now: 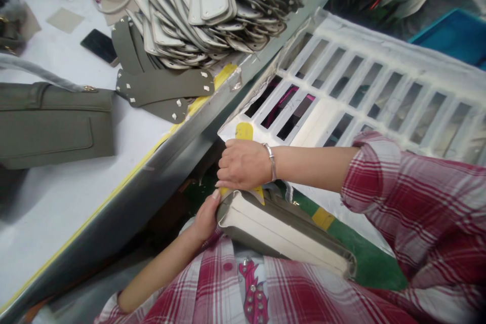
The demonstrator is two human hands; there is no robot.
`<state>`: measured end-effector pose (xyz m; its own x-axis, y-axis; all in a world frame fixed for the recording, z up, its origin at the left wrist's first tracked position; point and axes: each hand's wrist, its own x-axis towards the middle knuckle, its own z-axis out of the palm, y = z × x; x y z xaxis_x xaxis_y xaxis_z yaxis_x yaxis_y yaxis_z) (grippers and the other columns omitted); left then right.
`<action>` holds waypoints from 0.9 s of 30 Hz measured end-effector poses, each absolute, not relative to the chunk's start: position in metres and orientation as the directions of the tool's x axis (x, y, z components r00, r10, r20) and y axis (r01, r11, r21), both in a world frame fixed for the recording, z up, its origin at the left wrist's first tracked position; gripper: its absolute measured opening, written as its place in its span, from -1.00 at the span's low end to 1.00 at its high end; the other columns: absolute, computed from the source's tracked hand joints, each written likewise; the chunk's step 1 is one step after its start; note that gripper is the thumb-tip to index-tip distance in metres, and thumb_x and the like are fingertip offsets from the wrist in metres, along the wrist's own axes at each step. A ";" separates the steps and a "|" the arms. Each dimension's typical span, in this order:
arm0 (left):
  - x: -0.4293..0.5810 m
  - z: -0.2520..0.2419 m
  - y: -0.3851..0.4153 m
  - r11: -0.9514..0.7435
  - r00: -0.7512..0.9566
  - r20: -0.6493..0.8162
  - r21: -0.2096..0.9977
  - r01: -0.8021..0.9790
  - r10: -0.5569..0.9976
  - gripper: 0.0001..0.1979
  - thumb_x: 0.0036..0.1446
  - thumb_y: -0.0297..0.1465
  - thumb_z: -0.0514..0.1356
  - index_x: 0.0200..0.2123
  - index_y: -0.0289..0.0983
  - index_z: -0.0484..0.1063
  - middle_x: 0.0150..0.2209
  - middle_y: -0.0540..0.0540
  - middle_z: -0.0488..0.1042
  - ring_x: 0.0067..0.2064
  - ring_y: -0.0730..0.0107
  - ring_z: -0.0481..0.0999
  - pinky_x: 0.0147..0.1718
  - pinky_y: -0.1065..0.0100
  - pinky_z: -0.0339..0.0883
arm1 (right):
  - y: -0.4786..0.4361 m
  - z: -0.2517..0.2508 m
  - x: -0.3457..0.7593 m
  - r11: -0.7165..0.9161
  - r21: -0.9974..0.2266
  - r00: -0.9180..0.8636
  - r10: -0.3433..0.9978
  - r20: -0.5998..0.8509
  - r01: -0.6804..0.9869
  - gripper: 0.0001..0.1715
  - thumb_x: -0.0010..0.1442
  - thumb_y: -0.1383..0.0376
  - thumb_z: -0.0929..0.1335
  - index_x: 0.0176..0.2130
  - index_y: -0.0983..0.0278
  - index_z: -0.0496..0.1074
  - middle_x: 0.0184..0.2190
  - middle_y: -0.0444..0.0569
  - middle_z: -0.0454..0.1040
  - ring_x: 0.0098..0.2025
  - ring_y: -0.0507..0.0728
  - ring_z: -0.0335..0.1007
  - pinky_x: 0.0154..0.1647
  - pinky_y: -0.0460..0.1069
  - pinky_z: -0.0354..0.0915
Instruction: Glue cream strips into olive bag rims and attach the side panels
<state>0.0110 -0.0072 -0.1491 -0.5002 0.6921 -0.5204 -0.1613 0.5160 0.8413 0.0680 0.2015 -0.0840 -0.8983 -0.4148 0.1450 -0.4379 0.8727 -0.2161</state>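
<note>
An olive-green bag-like piece with a long cream-white face lies tilted against my body. My left hand is closed on its near left end, thumb up along the edge. Just above that end, my right hand is curled into a fist, knuckles to the left, wrist wearing a silver bangle. A flat yellow thing with a rounded top shows above the fist, and a yellow pointed part shows below it. Its kind is unclear. The fingertips of both hands nearly meet.
A white slatted crate stands to the right. On the white table at left are an olive handbag, crossed olive straps, a phone and a large heap of pale-backed panels. The table's metal edge runs diagonally.
</note>
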 end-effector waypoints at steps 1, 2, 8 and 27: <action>0.011 -0.150 -0.008 0.518 -0.500 -0.522 0.840 -0.160 0.691 -0.49 0.06 0.00 -0.01 -0.39 -0.33 0.45 -0.36 -0.12 0.47 -0.22 0.25 0.39 -0.06 0.26 0.19 | 0.202 -0.084 0.069 0.873 -0.220 -0.899 -0.413 0.145 -0.436 -0.42 0.30 0.10 0.04 -0.45 0.30 0.42 -0.52 -0.05 0.42 -0.47 0.05 0.23 -0.36 0.02 -0.12; 0.011 -0.151 -0.009 0.518 -0.497 -0.519 0.841 -0.155 0.695 -0.50 0.07 0.00 -0.01 -0.38 -0.33 0.45 -0.35 -0.11 0.47 -0.22 0.25 0.39 -0.06 0.26 0.19 | 0.202 -0.085 0.069 0.872 -0.224 -0.900 -0.410 0.147 -0.434 -0.42 0.30 0.10 0.04 -0.44 0.29 0.42 -0.52 -0.05 0.42 -0.46 0.05 0.23 -0.36 0.02 -0.13; 0.010 -0.146 -0.006 0.524 -0.468 -0.504 0.846 -0.099 0.726 -0.48 0.10 0.02 -0.06 -0.50 -0.30 0.39 -0.45 -0.07 0.42 -0.35 0.33 0.35 -0.23 0.31 0.26 | 0.203 -0.091 0.071 0.880 -0.262 -0.918 -0.366 0.154 -0.396 -0.42 0.31 0.11 0.04 -0.43 0.31 0.43 -0.52 -0.04 0.41 -0.46 0.04 0.22 -0.37 0.02 -0.15; -0.001 -0.131 0.013 0.492 -0.411 -0.416 0.865 0.095 0.811 -0.50 0.20 -0.11 -0.11 -0.20 -0.35 0.46 -0.22 -0.15 0.49 -0.20 0.29 0.43 -0.08 0.30 0.27 | 0.192 -0.096 0.096 0.927 -0.373 -0.999 -0.019 0.026 -0.027 -0.43 0.32 0.11 0.02 -0.44 0.30 0.38 -0.52 -0.07 0.40 -0.48 0.02 0.18 -0.40 0.00 -0.21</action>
<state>-0.0011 0.0126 -0.1306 -0.4110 0.8111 -0.4163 0.0952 0.4923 0.8652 0.0963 0.1921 -0.0956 -0.9995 -0.0185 0.0263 -0.0270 0.9274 -0.3731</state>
